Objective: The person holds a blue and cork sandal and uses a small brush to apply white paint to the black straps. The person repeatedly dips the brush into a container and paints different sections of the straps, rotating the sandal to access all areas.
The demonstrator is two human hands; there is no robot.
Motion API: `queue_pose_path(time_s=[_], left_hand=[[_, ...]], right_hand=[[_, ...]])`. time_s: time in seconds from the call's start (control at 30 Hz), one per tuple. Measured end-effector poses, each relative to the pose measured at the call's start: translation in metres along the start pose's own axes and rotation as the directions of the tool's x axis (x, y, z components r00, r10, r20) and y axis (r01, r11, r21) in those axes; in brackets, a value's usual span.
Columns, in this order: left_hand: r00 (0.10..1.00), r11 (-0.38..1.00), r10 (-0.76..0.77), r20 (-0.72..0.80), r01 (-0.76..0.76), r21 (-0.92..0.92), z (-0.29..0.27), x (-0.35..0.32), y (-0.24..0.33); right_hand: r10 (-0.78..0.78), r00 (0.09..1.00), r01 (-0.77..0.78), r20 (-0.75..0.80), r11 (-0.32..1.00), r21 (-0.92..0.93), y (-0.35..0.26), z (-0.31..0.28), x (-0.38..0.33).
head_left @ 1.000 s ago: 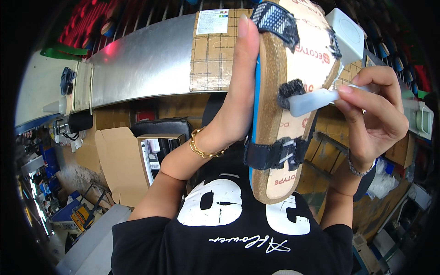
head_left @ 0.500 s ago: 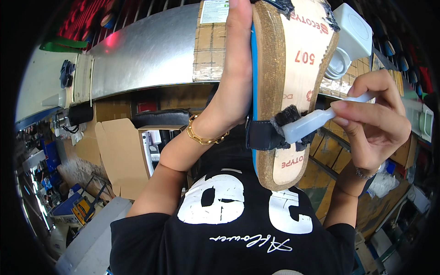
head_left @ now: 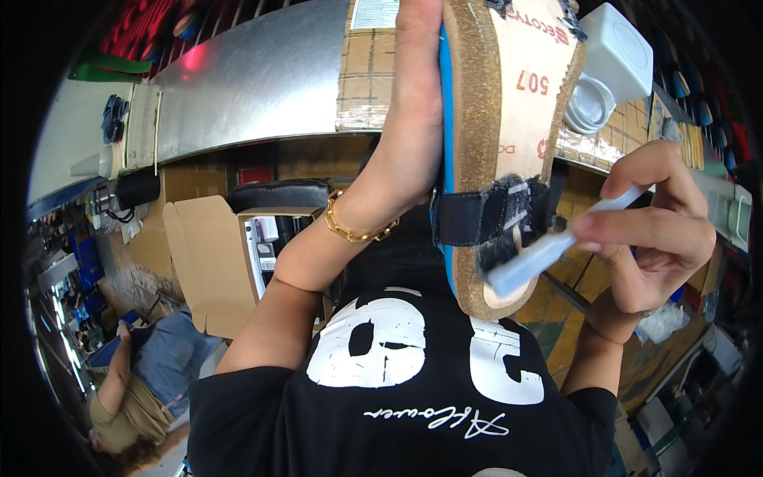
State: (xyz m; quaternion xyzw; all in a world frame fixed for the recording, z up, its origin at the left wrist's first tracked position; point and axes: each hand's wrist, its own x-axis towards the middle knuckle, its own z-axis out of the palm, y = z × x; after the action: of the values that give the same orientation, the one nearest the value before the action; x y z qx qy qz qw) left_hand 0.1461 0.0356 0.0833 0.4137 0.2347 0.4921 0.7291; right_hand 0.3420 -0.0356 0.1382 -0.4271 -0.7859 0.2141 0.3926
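The cork-soled sandal (head_left: 509, 151) looks light and stiff: a thick cork footbed with a blue layer along one edge and a black strap (head_left: 477, 219) wrapped across it. The cork edge seems grippy but crumbly if pinched hard, so the flat sides are likely the safest hold. It rests on nothing; the left hand (head_left: 413, 151) holds it up in the air, sole facing outward, fingers clasped flat along the blue side. The right hand (head_left: 652, 230) is just beside the sandal's lower end, fingers pinched around a pale grey brush handle (head_left: 548, 250), whose dark bristle head (head_left: 505, 238) touches the strap and sole. Behind them lie a metal bench (head_left: 254, 79) and an open cardboard box (head_left: 207, 254).
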Motion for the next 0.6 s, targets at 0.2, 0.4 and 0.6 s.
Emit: queue_pose_path(time_s=[0.2,0.4,0.6], left_hand=[[0.994,0.999,0.053,-0.099,-0.053,0.001,-0.012,-0.001,-0.003],[0.891,0.96,0.275,-0.362,-0.236,0.149,-0.036,-0.001,-0.011],[0.69,0.836,0.541,-0.481,-0.377,0.399,-0.047,-0.004,-0.02]], right_hand=[[0.159,0.965,-0.167,-0.209,0.986,-0.024,0.005,0.01,0.0],[0.118,0.933,-0.157,-0.339,0.984,-0.089,-0.008,0.029,-0.024],[-0.048,0.976,-0.037,-0.21,0.925,-0.379,-0.027,0.025,-0.024]])
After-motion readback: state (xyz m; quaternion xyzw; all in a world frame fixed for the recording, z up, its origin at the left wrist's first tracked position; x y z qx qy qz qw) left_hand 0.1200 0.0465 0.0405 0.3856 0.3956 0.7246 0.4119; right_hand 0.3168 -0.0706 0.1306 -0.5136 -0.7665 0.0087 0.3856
